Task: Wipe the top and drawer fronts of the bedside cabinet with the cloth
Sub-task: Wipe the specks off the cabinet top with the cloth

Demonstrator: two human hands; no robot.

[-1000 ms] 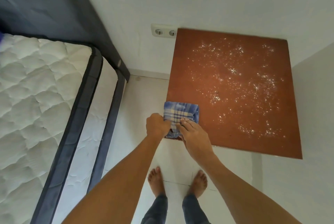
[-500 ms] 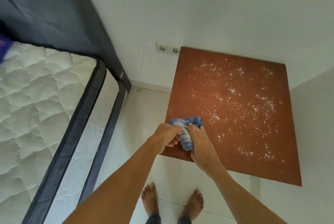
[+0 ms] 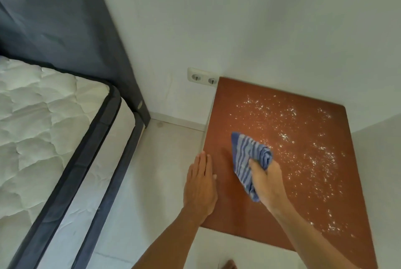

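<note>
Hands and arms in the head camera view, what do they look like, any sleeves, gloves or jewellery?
Both forearms are bare, with no sleeves in view. The left hand and right hand wear no gloves, and no rings, watch or bracelets are visible on them.

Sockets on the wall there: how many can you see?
2. Both sit in one white plate on the wall at the cabinet top's far left corner: the left socket and the right socket beside it. The cabinet could hide more.

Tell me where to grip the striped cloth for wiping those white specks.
Grip the bunched end of the striped cloth from above, as the right hand does; its flat loose part lies on the cabinet top, beside the white specks.
</note>
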